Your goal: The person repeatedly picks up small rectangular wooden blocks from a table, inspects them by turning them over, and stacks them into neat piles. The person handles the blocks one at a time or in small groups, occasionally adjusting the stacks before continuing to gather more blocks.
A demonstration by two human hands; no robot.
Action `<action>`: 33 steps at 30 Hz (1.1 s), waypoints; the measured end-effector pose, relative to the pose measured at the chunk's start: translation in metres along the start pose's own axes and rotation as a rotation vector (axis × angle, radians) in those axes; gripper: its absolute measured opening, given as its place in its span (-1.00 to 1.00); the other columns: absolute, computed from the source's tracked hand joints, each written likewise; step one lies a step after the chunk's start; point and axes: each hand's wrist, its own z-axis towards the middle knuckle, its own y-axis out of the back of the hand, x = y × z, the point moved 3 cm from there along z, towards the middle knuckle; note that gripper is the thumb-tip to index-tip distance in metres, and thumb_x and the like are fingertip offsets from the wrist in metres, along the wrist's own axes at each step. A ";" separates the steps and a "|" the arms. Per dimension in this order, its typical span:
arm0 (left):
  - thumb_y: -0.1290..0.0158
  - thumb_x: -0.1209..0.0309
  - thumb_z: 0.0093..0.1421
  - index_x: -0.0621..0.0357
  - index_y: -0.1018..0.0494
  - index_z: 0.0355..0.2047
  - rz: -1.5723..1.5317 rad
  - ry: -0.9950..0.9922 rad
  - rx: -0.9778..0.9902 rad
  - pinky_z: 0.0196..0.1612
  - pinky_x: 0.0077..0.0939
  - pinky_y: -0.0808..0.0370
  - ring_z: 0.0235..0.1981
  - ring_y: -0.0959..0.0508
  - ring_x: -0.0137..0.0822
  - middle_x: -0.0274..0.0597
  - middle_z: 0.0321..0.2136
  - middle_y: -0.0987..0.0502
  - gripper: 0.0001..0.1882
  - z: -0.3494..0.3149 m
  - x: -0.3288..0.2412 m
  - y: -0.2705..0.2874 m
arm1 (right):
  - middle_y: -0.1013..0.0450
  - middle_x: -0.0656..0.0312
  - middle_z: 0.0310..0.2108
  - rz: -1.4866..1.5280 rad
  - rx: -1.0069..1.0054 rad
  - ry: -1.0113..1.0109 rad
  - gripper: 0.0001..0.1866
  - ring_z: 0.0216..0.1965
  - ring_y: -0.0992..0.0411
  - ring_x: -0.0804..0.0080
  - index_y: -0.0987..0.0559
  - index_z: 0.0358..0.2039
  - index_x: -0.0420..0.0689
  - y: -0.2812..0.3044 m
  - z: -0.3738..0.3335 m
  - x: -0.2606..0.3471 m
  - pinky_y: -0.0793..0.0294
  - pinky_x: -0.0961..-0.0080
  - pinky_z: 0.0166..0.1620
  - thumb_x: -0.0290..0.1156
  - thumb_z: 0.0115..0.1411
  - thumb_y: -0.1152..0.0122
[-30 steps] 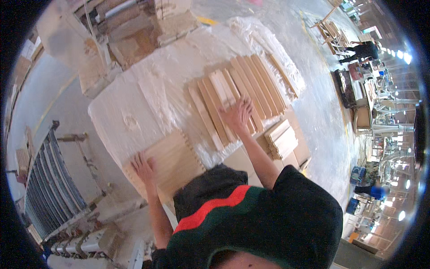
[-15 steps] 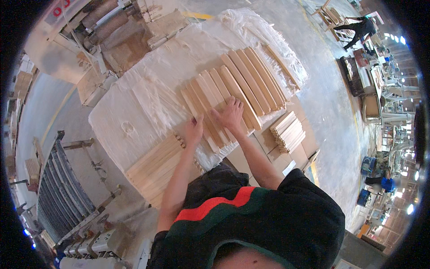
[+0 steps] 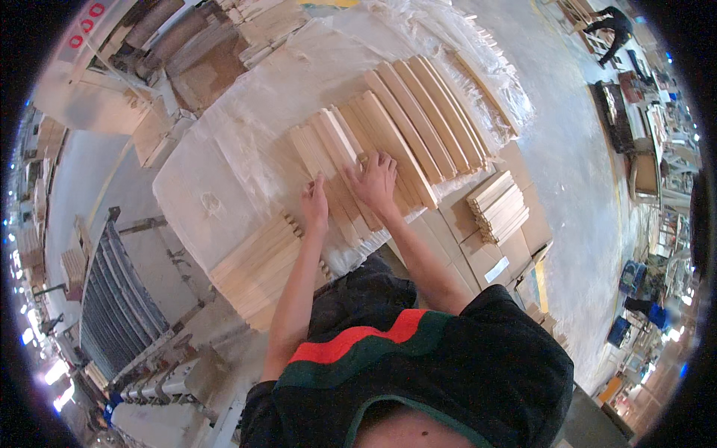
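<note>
My left hand [image 3: 317,201] is at the left edge of a row of pale wooden slats [image 3: 320,149], its fingers half bent with a small space between thumb and fingers. Across the middle of the row lies my right hand [image 3: 376,184], palm down, fingers spread over the slats. Just beyond the hands a brighter slat [image 3: 340,136] stands out, seemingly tilted on its edge. Longer, slightly curved slats [image 3: 422,119] continue the row on the right. What lies under the right palm is hidden.
White plastic sheeting [image 3: 224,168] covers the work surface. More wood strips [image 3: 258,269] lie at its near left. A small stack of short sticks [image 3: 499,207] sits on cardboard [image 3: 455,246] at right. A dark rack [image 3: 123,306] stands left; a person [image 3: 612,31] bends far right.
The view has shifted slightly. My right hand has moved a little left over the slats, and a bright slat face now shows between them. The left hand stays by the row's left edge.
</note>
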 end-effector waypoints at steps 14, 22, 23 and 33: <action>-0.10 0.08 0.12 0.16 -0.46 -0.08 -0.251 0.139 0.157 -0.01 -0.39 -0.37 -0.10 -0.45 -0.34 -0.25 -0.14 -0.48 -0.52 0.001 -0.005 0.002 | -0.47 -0.17 -0.26 0.218 0.180 -0.141 -0.25 -0.18 -0.45 -0.05 -0.46 -0.16 -0.38 -0.028 0.017 -0.032 -0.41 0.19 -0.08 0.13 -0.06 -0.29; -0.23 0.17 0.01 0.27 -0.29 0.04 -0.124 0.021 0.206 0.07 -0.37 -0.34 -0.02 -0.44 -0.27 -0.10 -0.09 -0.46 -0.34 0.001 0.001 -0.016 | -0.53 -0.04 -0.45 0.512 0.519 -0.399 -0.34 -0.38 -0.50 0.20 -0.57 -0.42 -0.36 -0.016 0.020 -0.026 -0.46 0.31 -0.26 0.15 -0.05 -0.28; -0.23 0.17 0.01 0.27 -0.29 0.04 -0.147 0.031 0.222 0.07 -0.36 -0.34 -0.01 -0.44 -0.27 -0.10 -0.08 -0.45 -0.34 -0.008 -0.008 -0.022 | -0.51 0.02 -0.49 0.466 0.540 -0.374 -0.38 -0.43 -0.46 0.32 -0.59 -0.44 -0.34 -0.021 0.022 -0.034 -0.44 0.35 -0.31 0.13 -0.02 -0.26; -0.15 0.07 0.08 0.13 -0.32 0.02 -0.500 0.370 0.419 0.00 -0.34 -0.39 -0.09 -0.46 -0.28 -0.16 -0.13 -0.45 -0.42 0.006 0.027 0.014 | -0.35 -0.19 -0.11 0.377 0.314 -0.040 -0.23 -0.01 -0.27 -0.07 -0.42 -0.11 -0.38 -0.024 -0.033 0.011 -0.16 0.12 0.09 0.08 -0.10 -0.33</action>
